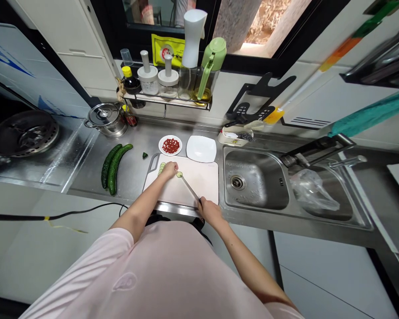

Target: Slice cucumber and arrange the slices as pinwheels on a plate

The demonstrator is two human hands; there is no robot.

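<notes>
My right hand point(210, 210) is closed on the handle of a knife point(190, 188), whose blade points up and left over the white cutting board point(202, 184). A green round slice point(179, 174) is at the blade's tip. My left hand point(170, 170) is closed near the board's upper left, beside a row of overlapping green slices point(162, 167); what its fingers hold, if anything, is too small to make out. A small dark green cucumber end point(145, 155) lies on the steel counter, off the board.
Two whole cucumbers point(117, 167) lie left of the board. Behind it are a plate of red pieces point(170, 145) and a bare white plate point(201, 149). A sink point(256, 179) adjoins on the right; a steel pot point(107, 119) stands back left, below a bottle rack point(166, 101).
</notes>
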